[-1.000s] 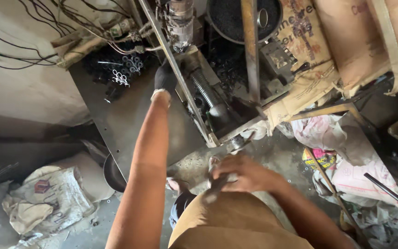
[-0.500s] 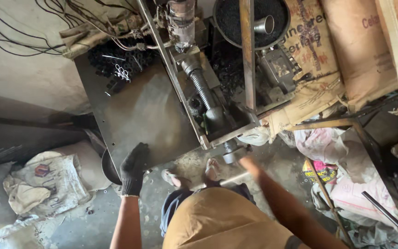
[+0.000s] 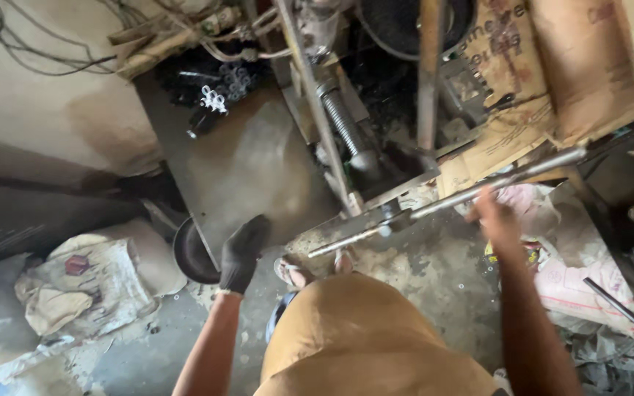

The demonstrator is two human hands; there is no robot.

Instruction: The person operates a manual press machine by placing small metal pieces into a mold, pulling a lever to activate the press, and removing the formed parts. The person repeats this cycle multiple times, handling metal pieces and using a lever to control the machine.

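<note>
Right now my bare right hand [image 3: 497,220] closes on the steel rod [image 3: 478,192] (heavy, stiff, likely slick); I'd grip it mid-length. Gloved left hand [image 3: 242,253] hangs open, empty.

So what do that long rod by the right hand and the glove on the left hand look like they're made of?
Long rod: looks like bare steel, a grey, dully shiny round bar; the right hand is at it, too blurred to tell the grip. Glove on the left hand: dark, matte and soft-looking, probably knit fabric or rubber-coated cloth; the frame does not settle which.
</note>
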